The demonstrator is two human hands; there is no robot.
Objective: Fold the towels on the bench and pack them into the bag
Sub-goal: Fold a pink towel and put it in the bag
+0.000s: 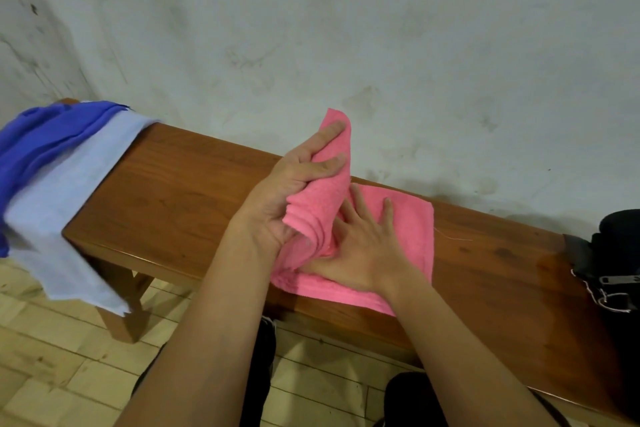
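A pink towel [412, 229] lies on the wooden bench [180, 191] in the middle of the view. My left hand [287, 191] grips the towel's left part and lifts it up off the bench, fingers curled round the cloth. My right hand [360, 246] lies flat with spread fingers on the part of the towel that stays on the bench. A black bag [613, 260] with a zipper sits at the bench's right end, partly cut off by the frame.
A pale blue towel [65, 204] and a darker blue cloth [45, 139] hang over the bench's left end. A stained wall stands right behind the bench. Tiled floor and my dark-clothed knees show below.
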